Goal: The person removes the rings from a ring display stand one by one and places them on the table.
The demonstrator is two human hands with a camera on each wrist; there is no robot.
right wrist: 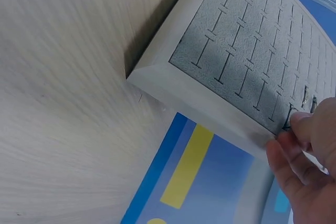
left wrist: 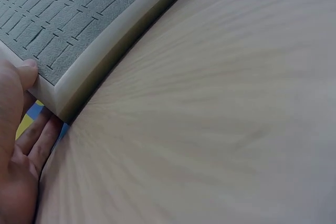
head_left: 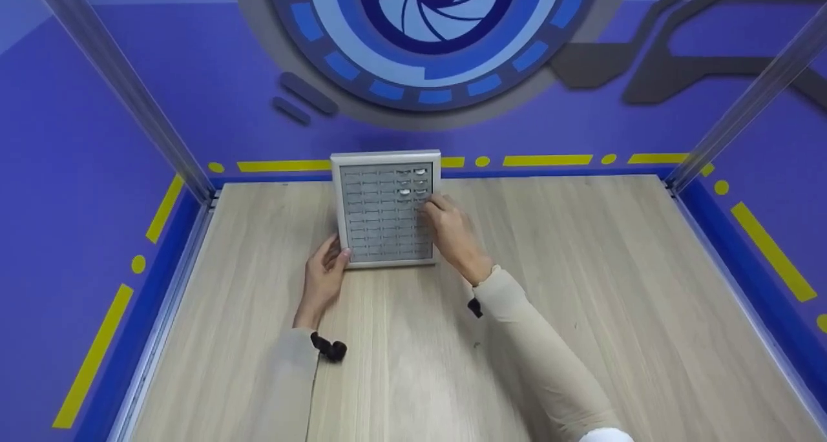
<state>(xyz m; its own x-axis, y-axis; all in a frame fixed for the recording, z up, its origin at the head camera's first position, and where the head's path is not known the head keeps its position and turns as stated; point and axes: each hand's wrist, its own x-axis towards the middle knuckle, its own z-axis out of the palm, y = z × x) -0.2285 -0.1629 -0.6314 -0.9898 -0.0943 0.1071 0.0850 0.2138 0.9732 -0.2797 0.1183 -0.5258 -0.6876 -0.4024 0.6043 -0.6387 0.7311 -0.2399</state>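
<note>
A ring display tray (head_left: 386, 232) with a pale frame and grey slotted padding stands tilted up at the back of the table. Several rings (head_left: 405, 192) sit in slots near its upper right. My left hand (head_left: 323, 277) grips the lower left corner, thumb on the front edge and other fingers behind, as the left wrist view shows. At the right edge, my right hand (head_left: 452, 229) pinches with thumb and forefinger at a slot just below the rings. A small ring there is mostly hidden by the fingertips (right wrist: 302, 121).
The tray stands on a light wooden table (head_left: 581, 300). Blue and purple printed panels (head_left: 213, 93) rise behind and at both sides, with metal posts (head_left: 129, 73) at the back corners. Each wrist carries a small black camera (head_left: 329, 348).
</note>
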